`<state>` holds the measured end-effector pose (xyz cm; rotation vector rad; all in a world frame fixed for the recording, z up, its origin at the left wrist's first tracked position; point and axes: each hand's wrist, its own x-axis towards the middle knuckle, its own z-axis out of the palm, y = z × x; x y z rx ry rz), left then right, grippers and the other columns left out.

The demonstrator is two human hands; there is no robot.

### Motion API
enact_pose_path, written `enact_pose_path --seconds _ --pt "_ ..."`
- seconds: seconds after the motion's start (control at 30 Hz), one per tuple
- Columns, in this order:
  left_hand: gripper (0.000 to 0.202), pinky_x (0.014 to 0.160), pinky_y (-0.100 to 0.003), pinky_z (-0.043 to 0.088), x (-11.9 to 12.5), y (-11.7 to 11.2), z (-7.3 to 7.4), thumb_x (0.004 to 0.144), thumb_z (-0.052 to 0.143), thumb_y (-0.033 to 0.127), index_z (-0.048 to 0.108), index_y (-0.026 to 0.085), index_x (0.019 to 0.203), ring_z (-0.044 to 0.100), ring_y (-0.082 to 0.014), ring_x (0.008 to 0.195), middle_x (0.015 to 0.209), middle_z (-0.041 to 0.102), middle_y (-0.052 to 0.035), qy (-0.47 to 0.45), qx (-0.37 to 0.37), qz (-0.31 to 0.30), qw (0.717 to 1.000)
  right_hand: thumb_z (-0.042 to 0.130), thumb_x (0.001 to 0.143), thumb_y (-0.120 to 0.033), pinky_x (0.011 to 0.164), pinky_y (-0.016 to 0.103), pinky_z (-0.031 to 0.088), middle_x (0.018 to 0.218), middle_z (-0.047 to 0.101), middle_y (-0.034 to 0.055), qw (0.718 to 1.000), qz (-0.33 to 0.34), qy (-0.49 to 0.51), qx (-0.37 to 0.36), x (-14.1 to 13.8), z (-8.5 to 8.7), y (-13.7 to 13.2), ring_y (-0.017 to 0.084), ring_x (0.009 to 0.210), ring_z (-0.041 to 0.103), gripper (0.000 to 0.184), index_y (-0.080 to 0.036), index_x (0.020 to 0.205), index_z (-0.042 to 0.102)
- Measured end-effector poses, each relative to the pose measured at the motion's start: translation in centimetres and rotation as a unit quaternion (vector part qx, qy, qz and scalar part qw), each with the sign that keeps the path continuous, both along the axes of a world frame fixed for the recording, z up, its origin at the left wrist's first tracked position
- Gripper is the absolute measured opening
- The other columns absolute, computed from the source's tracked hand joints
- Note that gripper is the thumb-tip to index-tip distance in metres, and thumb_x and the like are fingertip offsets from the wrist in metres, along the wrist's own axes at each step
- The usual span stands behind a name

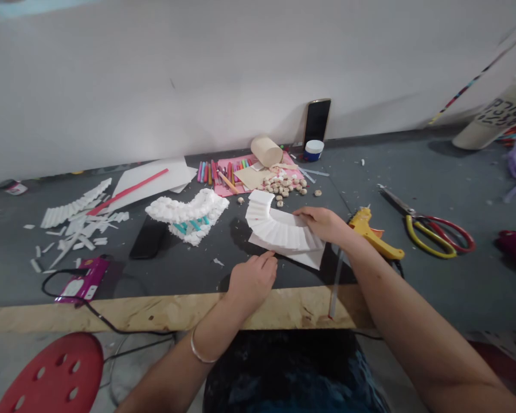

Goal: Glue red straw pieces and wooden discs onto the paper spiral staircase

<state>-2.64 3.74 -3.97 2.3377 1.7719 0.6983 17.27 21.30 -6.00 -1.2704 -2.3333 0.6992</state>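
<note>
A curved strip of ridged white segments (279, 230), like a small arched staircase, rests against a flat white sheet (307, 258) near the table's front. My right hand (322, 223) grips its right end, fingers closed over the inner edge and the thumb hidden. Below the strip, my left hand (253, 278) has its fingers curled together, their tips at the lower edge of the strip and sheet. Just right of my right hand lies a yellow hot glue gun (372, 234). To the left stands a white crumbly model (191, 212) with turquoise sticks.
White offcuts (81, 229), a black phone (148, 238) and a purple packet (83, 281) lie left. Behind are markers (217, 172), wooden discs (286, 184), a wooden cup (266, 151) and an upright phone (317, 121). Scissors (430, 226) lie right; a clear stick (336, 284) overhangs the front edge.
</note>
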Motion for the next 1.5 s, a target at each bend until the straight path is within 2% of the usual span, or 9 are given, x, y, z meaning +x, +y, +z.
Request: enact_pose_path --seconds 0.33,0.47,0.63,0.77,1.03,1.17,1.3,1.4,1.5 --pt "0.020 0.057 -0.027 0.046 0.1 0.1 -0.6 0.094 0.049 0.018 0.069 0.019 0.099 0.068 -0.0179 0.084 0.121 0.071 -0.0064 0.151 0.030 0.005 0.988 0.040 0.095 -0.025 0.097 0.040 0.048 0.113 0.070 0.0141 0.999 -0.005 -0.013 0.043 -0.3 0.7 -0.3 0.026 0.108 0.065 0.036 -0.015 0.117 0.067" --pt "0.022 0.062 -0.027 0.051 0.0 0.2 -0.8 0.096 0.047 0.020 0.068 0.020 0.102 0.068 -0.0170 0.086 0.124 0.070 -0.0061 0.179 0.036 0.000 0.983 0.042 0.096 -0.036 0.101 0.043 0.047 0.125 0.066 0.0120 0.999 0.020 -0.015 0.038 0.3 1.7 -0.6 0.027 0.116 0.062 0.040 -0.020 0.128 0.059" --pt "0.024 0.065 -0.029 0.054 -0.1 0.2 -0.7 0.096 0.046 0.022 0.067 0.020 0.108 0.068 -0.0178 0.091 0.126 0.069 -0.0053 0.182 0.033 -0.003 0.983 0.062 0.078 -0.065 0.106 0.057 0.039 0.149 0.048 0.0096 0.989 0.105 -0.105 0.019 0.7 4.0 -2.9 0.040 0.132 0.047 0.088 -0.030 0.152 0.031" --pt "0.025 0.066 -0.029 0.054 0.0 0.3 -0.5 0.097 0.045 0.022 0.066 0.020 0.111 0.068 -0.0178 0.094 0.129 0.067 -0.0054 0.183 0.017 -0.006 0.983 0.075 0.065 -0.062 0.107 0.061 0.033 0.153 0.042 0.0113 0.980 0.110 -0.167 0.016 0.2 4.5 -4.8 0.045 0.136 0.040 0.112 -0.032 0.156 0.018" --pt "0.024 0.069 -0.030 0.053 -0.2 0.2 -0.3 0.097 0.045 0.022 0.065 0.019 0.109 0.067 -0.0187 0.096 0.133 0.065 -0.0051 0.189 0.019 -0.013 0.982 0.075 0.064 -0.061 0.109 0.057 0.030 0.158 0.027 0.0208 0.969 0.071 -0.236 0.010 -0.5 4.2 -5.2 0.046 0.141 0.030 0.116 -0.024 0.157 0.016" --pt "0.024 0.067 -0.030 0.051 0.0 0.3 -0.5 0.097 0.045 0.022 0.064 0.019 0.110 0.066 -0.0189 0.096 0.131 0.065 -0.0067 0.187 0.025 -0.013 0.982 0.073 0.064 -0.062 0.106 0.057 0.033 0.155 0.035 0.0183 0.967 0.075 -0.243 0.002 -0.8 4.9 -5.1 0.047 0.137 0.036 0.112 -0.025 0.156 0.019" --pt "0.021 0.066 -0.028 0.047 0.0 0.0 0.4 0.097 0.045 0.023 0.065 0.020 0.103 0.065 -0.0175 0.093 0.119 0.070 -0.0064 0.154 0.049 -0.016 0.987 0.074 0.062 -0.059 0.105 0.058 0.035 0.153 0.039 0.0155 0.966 0.082 -0.246 -0.001 -1.0 5.0 -4.8 0.047 0.134 0.038 0.111 -0.028 0.154 0.021" --pt "0.022 0.069 -0.026 0.044 -2.7 -0.8 1.5 0.097 0.044 0.027 0.064 0.020 0.090 0.063 -0.0172 0.089 0.096 0.071 -0.0052 0.090 0.077 0.075 0.990 0.073 0.062 -0.060 0.105 0.059 0.035 0.150 0.041 0.0152 0.966 0.083 -0.244 -0.007 -0.8 5.0 -4.6 0.046 0.134 0.038 0.108 -0.029 0.153 0.023" --pt "0.018 0.070 -0.029 0.045 -8.6 -1.8 2.2 0.092 0.051 0.032 0.059 0.019 0.083 0.060 -0.0194 0.076 0.080 0.064 -0.0049 0.012 0.108 0.287 0.952 0.072 0.065 -0.060 0.105 0.058 0.035 0.149 0.042 0.0160 0.965 0.087 -0.247 -0.013 -0.6 5.1 -4.5 0.045 0.134 0.040 0.107 -0.028 0.154 0.022"
